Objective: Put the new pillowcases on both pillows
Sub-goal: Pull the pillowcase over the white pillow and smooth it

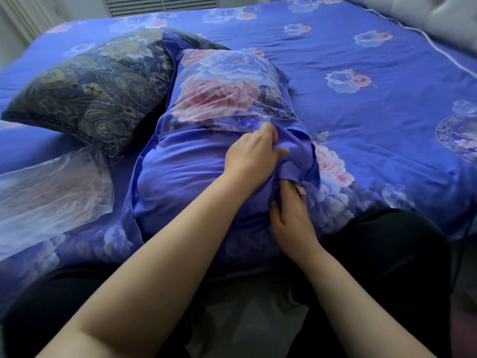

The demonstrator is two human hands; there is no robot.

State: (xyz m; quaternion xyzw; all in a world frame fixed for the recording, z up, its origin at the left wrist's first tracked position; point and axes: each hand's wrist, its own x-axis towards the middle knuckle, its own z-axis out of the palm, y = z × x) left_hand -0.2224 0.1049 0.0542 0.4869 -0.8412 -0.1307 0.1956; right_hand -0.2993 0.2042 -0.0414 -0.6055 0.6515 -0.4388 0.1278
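A pillow in a new blue pillowcase (185, 177) with pink and pale-blue flowers lies lengthwise on the bed in front of me. My left hand (254, 153) pinches a fold of blue fabric at the case's right side. Just below it, my right hand (291, 215) has its fingertips tucked into the same bunched fabric at the case's opening. A second pillow (95, 91) in a dark paisley cover lies to the left, leaning against the first one. Whether the case's flap is closed is hidden by my hands.
A blue floral duvet (374, 120) covers the whole bed. A clear plastic packaging bag (51, 192) lies at the left. A grey tufted headboard (423, 16) is at the upper right. My dark-clad knees (387, 254) press against the bed's near edge.
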